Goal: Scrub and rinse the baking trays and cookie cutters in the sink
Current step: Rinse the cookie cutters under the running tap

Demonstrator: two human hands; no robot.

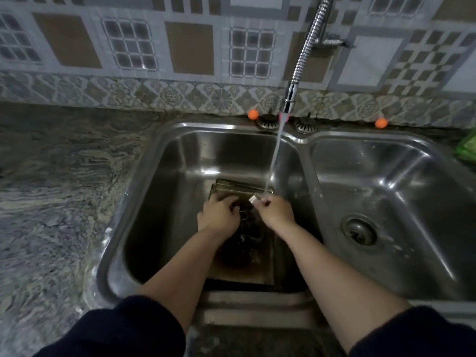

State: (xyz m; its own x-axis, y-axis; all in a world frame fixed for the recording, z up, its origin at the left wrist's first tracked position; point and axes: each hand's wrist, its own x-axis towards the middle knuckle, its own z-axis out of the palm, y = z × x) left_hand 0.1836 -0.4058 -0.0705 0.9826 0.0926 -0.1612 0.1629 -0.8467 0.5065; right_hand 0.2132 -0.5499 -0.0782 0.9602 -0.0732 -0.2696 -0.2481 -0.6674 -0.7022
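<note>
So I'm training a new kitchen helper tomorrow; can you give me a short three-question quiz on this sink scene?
1. True or false: water is running from the faucet.
2. Which basin holds the baking tray? A) left basin B) right basin C) neither, it sits on the counter
3. Fill in: the right hand holds a small metal piece, probably a cookie cutter, beside the ____ of water.

Key: 1 true. 2 A; the left hand reaches down into that basin over the tray too. 3 stream; it lands just beyond the piece.
</note>
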